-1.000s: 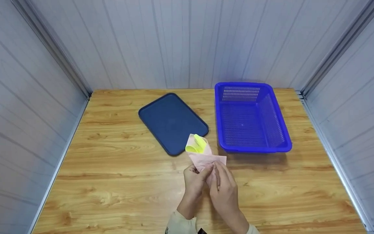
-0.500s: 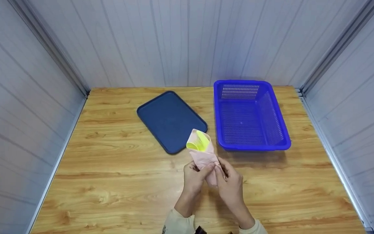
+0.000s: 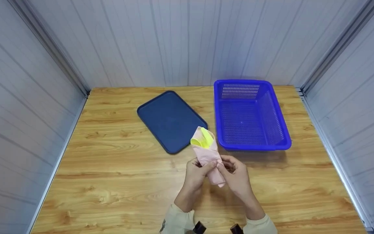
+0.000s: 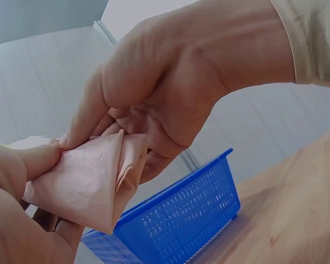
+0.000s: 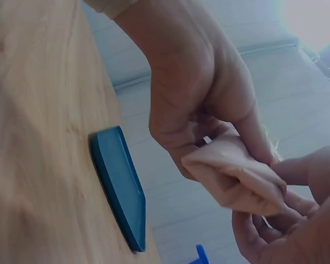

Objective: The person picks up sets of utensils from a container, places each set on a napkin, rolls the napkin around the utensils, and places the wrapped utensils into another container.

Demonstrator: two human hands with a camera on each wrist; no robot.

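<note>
A pink paper-like sheet is folded into a narrow cone around a bright yellow curled piece, which shows at its upper end. Whether the pink sheet is paper or cloth, I cannot tell. My left hand pinches the wrap from the left, thumb on top. On the other side, my right hand pinches it, its thumb close to the left one. Folded layers of the pink sheet stand out at its lower end in the left wrist view. Fingers beneath the wrap are partly hidden.
A dark blue tray lies flat and turned at an angle beyond my hands. To its right stands a blue perforated plastic basket. Pale panel walls enclose the wooden table at the back and sides.
My right hand has shifted right and turned, its thumb now on the wrap. The pink flap that stuck out right is folded down, and the wrap has moved slightly up and right.
</note>
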